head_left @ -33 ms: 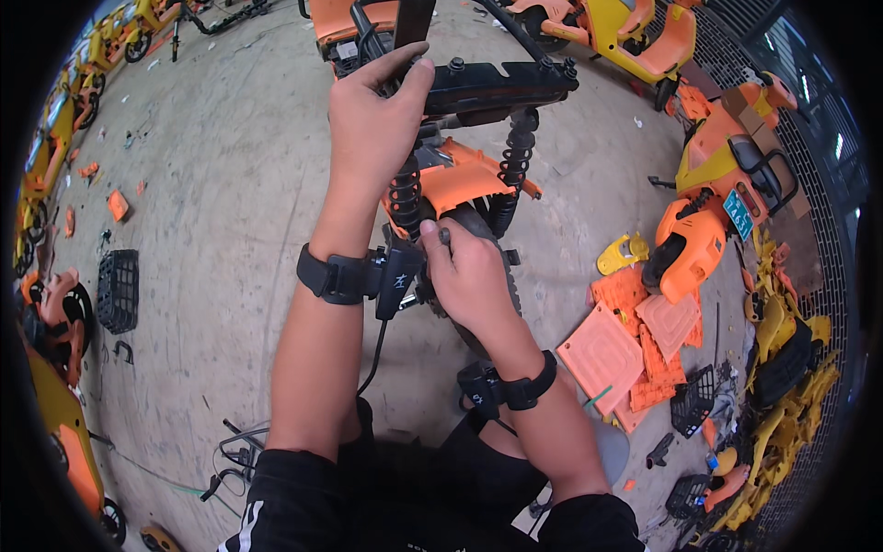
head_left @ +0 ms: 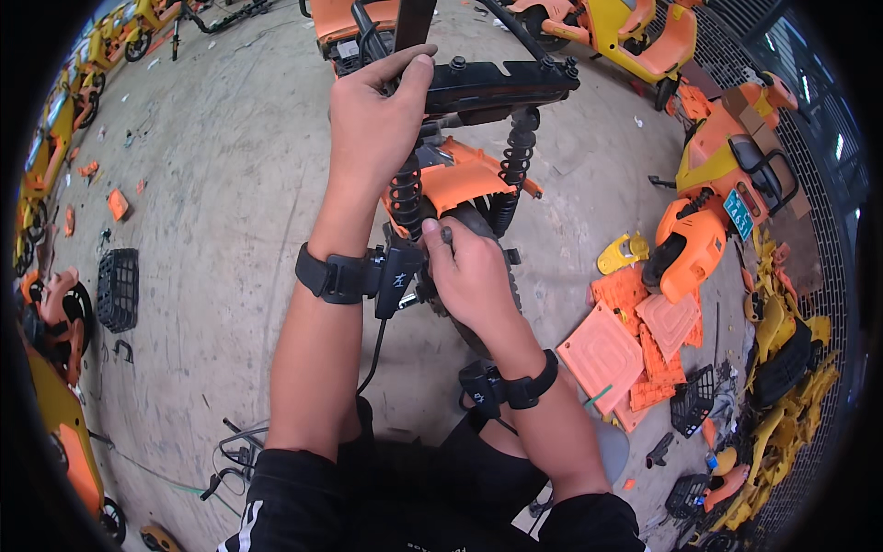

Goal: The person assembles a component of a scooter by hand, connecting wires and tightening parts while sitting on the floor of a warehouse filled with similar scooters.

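A partly stripped scooter stands in front of me, its black metal frame (head_left: 497,90) bare at the top. My left hand (head_left: 377,120) is closed on the left end of that frame, thumb on the near side. Lower down, my right hand (head_left: 471,271) is closed beside the left spring shock absorber (head_left: 405,195), near the wheel. A small dark round end shows by its thumb; the rest of what it holds is hidden. The right shock absorber (head_left: 517,156) and an orange fender (head_left: 464,184) sit between frame and tyre (head_left: 474,221).
Orange panels (head_left: 602,359) and a yellow part (head_left: 623,253) lie on the floor at right, near a yellow-orange scooter (head_left: 708,175). Yellow scrap (head_left: 782,386) is heaped along the right wall. At left are a black basket (head_left: 118,290) and a row of scooters (head_left: 55,120). Cables (head_left: 241,451) lie lower left.
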Available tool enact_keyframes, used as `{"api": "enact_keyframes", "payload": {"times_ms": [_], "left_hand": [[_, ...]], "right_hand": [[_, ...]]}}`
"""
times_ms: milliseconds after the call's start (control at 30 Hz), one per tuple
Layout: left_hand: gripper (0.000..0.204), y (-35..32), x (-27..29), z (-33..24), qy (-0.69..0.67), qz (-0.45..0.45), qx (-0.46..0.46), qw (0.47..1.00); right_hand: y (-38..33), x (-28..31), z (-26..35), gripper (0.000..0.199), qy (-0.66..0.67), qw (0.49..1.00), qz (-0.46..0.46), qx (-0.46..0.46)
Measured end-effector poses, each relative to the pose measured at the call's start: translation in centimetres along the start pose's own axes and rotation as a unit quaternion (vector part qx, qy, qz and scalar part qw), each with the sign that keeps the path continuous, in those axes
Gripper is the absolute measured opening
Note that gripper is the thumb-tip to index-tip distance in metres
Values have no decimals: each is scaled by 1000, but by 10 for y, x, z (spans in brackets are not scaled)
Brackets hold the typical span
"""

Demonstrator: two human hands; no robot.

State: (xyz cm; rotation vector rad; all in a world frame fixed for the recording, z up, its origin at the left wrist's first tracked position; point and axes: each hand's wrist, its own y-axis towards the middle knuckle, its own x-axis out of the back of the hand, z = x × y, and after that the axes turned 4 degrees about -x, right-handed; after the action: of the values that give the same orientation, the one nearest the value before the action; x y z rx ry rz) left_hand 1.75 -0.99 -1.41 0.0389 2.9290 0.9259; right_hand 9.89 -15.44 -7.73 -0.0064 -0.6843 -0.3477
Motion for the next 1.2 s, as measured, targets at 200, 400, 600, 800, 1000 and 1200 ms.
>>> {"api": "enact_keyframes", "payload": {"times_ms": [200,400,600,800,1000,1200], "left_hand": [[29,6,0,9,-11,-20,-38,999],[29,9,3,8,-13,-15,-19,1000],[31,7,4,-6,7,2,7,1000],[32,4,2,-7,6,-14,15,1000],[29,-2,-5,2,-16,-44,6,999],[31,-1,0,7,-29,-12,0,1000]], "right_hand": [[0,-1,0,35,-4,1000,-5,5],[3,3,-9,40,-6,1000,-13,-10],[16,22,-21,42,-46,992,-118,2],[32,44,-40,50,18,981,-129,-144],[37,46,-72,41,54,973,-145,-169],[42,48,-113,27,20,976,-86,-197]]}}
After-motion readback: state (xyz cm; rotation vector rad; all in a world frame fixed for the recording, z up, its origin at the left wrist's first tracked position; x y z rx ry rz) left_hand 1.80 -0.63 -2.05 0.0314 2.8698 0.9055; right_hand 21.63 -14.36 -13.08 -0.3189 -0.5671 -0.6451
